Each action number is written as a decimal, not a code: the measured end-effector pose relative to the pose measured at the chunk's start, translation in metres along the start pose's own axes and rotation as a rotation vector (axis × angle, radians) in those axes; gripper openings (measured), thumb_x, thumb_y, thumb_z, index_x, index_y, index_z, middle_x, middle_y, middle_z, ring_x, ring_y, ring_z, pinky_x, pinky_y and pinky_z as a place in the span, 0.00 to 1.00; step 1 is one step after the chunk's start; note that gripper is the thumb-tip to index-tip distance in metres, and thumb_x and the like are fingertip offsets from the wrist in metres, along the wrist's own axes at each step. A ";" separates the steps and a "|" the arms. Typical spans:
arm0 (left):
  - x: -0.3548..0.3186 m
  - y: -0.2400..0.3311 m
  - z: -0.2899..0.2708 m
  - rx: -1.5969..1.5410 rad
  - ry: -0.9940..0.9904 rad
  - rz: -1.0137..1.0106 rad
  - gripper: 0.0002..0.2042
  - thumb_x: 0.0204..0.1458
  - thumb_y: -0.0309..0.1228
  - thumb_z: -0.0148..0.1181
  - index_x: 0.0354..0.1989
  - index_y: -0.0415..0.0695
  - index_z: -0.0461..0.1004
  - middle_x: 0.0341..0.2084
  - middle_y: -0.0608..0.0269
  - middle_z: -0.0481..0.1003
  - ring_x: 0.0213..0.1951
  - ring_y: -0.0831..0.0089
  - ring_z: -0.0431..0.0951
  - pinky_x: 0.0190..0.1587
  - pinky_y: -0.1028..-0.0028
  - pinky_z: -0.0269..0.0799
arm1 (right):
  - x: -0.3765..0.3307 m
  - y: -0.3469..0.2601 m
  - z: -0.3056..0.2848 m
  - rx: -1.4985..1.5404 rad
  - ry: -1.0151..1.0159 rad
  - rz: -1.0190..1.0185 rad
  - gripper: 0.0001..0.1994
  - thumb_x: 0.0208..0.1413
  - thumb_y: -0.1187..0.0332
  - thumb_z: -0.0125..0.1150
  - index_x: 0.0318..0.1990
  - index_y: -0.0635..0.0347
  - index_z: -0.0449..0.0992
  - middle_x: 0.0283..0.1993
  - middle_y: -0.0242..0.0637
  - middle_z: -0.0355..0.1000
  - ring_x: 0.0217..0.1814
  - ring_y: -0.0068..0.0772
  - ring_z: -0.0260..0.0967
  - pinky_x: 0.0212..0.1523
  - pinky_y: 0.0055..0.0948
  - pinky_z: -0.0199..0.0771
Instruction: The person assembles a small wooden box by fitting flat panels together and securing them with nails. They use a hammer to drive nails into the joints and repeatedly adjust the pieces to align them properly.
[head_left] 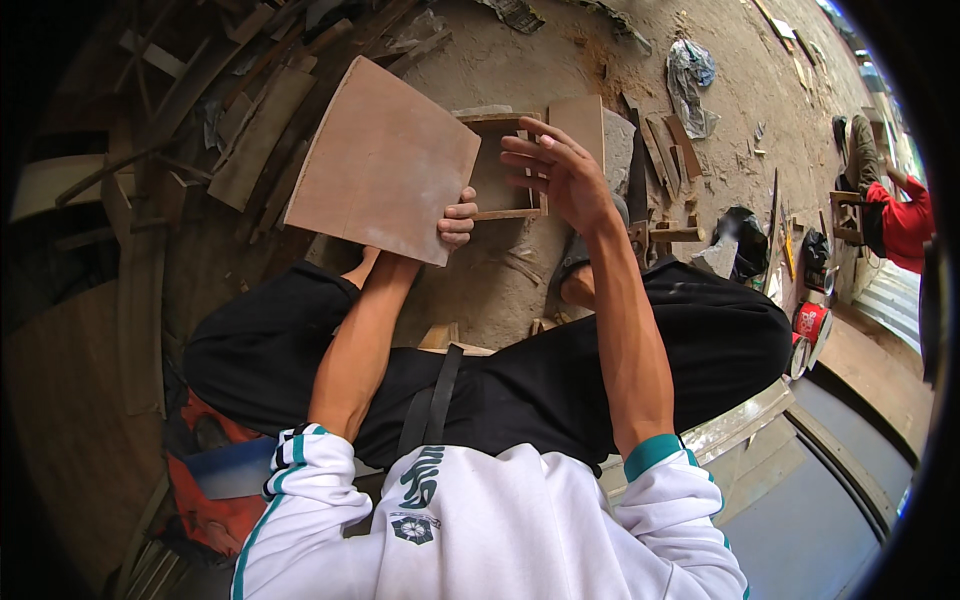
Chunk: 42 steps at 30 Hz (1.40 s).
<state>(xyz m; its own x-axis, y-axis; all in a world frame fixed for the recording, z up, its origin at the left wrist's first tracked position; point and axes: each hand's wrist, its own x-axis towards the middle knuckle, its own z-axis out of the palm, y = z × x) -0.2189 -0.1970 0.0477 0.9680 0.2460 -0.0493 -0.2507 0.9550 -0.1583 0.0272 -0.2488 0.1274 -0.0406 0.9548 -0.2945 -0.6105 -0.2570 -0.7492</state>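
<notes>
A flat, reddish-brown wooden panel (pixel 385 160) is held up and tilted in front of me. My left hand (pixel 458 220) grips its lower right corner, with the fingers curled over the face and the rest of the hand hidden behind. Pale dust marks the panel near those fingers. To its right my right hand (pixel 560 172) is raised, fingers spread and bent, with nothing in it. Behind that hand, on the ground, lies a shallow wooden frame (pixel 510 214), partly covered by the panel. Another thin board (pixel 578 125) lies at the frame's right side.
Scrap planks (pixel 262 135) are heaped at the left. Crumpled plastic (pixel 690 85) lies on the sandy ground at the far right. Nearer are wood offcuts (pixel 668 150), a black bag (pixel 742 240) and a red can (pixel 811 321). Another person in a red garment (pixel 905 225) is at the right edge.
</notes>
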 end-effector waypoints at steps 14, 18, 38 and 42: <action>0.000 -0.035 0.059 0.224 0.184 0.247 0.19 0.64 0.46 0.38 0.48 0.43 0.65 0.28 0.65 0.63 0.28 0.79 0.68 0.30 0.79 0.66 | -0.008 0.091 0.081 -1.651 0.133 -0.443 0.39 0.64 0.44 0.44 0.69 0.70 0.52 0.74 0.56 0.45 0.79 0.49 0.37 0.74 0.49 0.33; -0.003 -0.039 0.063 0.295 0.241 0.311 0.22 0.64 0.49 0.38 0.49 0.42 0.66 0.30 0.63 0.65 0.30 0.76 0.69 0.32 0.77 0.67 | -0.034 0.106 0.119 -1.615 -0.044 -0.552 0.42 0.62 0.39 0.41 0.70 0.69 0.51 0.75 0.55 0.44 0.79 0.51 0.36 0.74 0.54 0.29; 0.024 -0.021 0.034 0.971 1.064 0.438 0.37 0.59 0.63 0.40 0.53 0.37 0.73 0.39 0.54 0.76 0.40 0.66 0.77 0.44 0.66 0.72 | -0.022 0.048 0.093 -0.621 0.096 -0.255 0.38 0.66 0.40 0.35 0.68 0.67 0.57 0.70 0.52 0.57 0.73 0.42 0.53 0.71 0.44 0.50; 0.008 0.027 -0.009 1.032 1.292 0.509 0.34 0.60 0.61 0.45 0.54 0.37 0.72 0.45 0.56 0.76 0.46 0.66 0.76 0.49 0.69 0.69 | -0.021 0.037 0.071 -0.097 0.069 -0.016 0.46 0.60 0.29 0.26 0.67 0.65 0.60 0.66 0.49 0.62 0.70 0.41 0.57 0.68 0.44 0.57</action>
<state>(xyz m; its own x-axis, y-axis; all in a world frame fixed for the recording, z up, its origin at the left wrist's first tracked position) -0.2184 -0.1708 0.0342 0.0388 0.7444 -0.6666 0.1034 0.6606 0.7436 -0.0509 -0.2679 0.1484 0.0258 0.9472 -0.3195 -0.5312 -0.2578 -0.8071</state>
